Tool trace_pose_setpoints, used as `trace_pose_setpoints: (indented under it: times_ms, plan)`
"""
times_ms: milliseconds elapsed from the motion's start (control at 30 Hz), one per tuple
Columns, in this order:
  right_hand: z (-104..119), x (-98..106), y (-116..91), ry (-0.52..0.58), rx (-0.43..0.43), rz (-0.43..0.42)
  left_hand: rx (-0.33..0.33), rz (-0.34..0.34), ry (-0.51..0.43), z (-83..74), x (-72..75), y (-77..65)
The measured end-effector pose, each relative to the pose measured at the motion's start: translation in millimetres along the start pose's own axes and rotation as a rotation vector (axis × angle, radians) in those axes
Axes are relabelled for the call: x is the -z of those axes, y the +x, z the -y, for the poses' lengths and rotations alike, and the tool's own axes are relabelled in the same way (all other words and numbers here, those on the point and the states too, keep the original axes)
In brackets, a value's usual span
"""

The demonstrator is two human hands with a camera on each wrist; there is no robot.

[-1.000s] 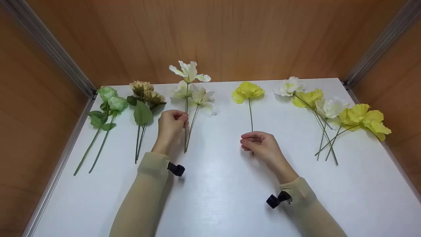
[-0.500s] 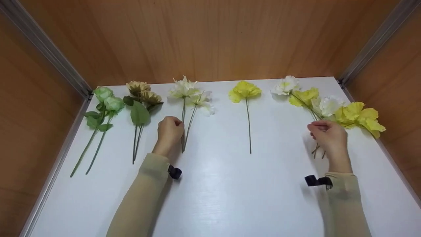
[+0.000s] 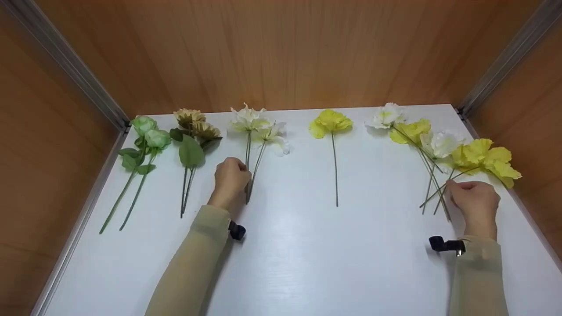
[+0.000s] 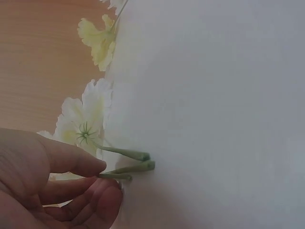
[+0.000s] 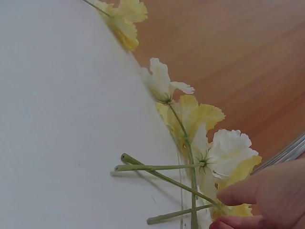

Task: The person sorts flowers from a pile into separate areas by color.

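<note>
The left hand [image 3: 232, 179] pinched at the stems of the white flowers [image 3: 248, 120], left of the middle of the table [image 3: 285, 254]; I could not tell if it had one stem or more; the right hand [image 3: 476, 199] was close to the crossed stems [image 5: 164, 167] of the mixed pile [image 3: 441, 144], at the far right; only a small gap showed between its thumb and finger, and I could not tell if it held a stem.

The step looked like sorting the flowers by kind; to do it well, the left hand needed to let go softly and lift straight off, so no white flower came up with it; the right hand needed to take just one stem and slide it out slowly along its own line, as a fast tug might have pulled the whole pile along.

The white flowers had thin, wavy petals, pale yellow in places, on skinny green stems that almost met at the bottom; in the mixed pile, white and bright yellow heads overlapped; the lone yellow flower [image 3: 331, 123] lay straight, between the two hands; past the left hand lay the tan flowers [image 3: 205, 131] with dark leaves, and then the round green flowers [image 3: 156, 138].
</note>
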State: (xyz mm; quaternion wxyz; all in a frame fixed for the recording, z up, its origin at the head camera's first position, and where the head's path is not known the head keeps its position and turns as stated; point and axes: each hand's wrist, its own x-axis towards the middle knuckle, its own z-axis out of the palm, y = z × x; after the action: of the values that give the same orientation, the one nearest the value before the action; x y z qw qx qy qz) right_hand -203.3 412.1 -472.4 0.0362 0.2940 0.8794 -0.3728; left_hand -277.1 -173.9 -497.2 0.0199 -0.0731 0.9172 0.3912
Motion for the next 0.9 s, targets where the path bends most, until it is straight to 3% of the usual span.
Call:
trace_pose_setpoints:
  times_ms: [133,333,400,900]
  plan:
    - [-1,-2,1,0.045,0.009,0.047,0.022,0.007,0.018,-14.6,7.8,-14.3]
    - [-3,-1,7,0.282,-0.047,0.165,0.040,0.018,-0.014,-17.4,12.0,-21.8]
    - [-4,-1,8,0.314,-0.064,0.190,0.041,0.025,-0.030,-17.5,12.5,-23.9]
    - [-1,8,5,0.192,-0.121,0.229,0.030,0.023,-0.016,-13.8,11.8,-29.3]
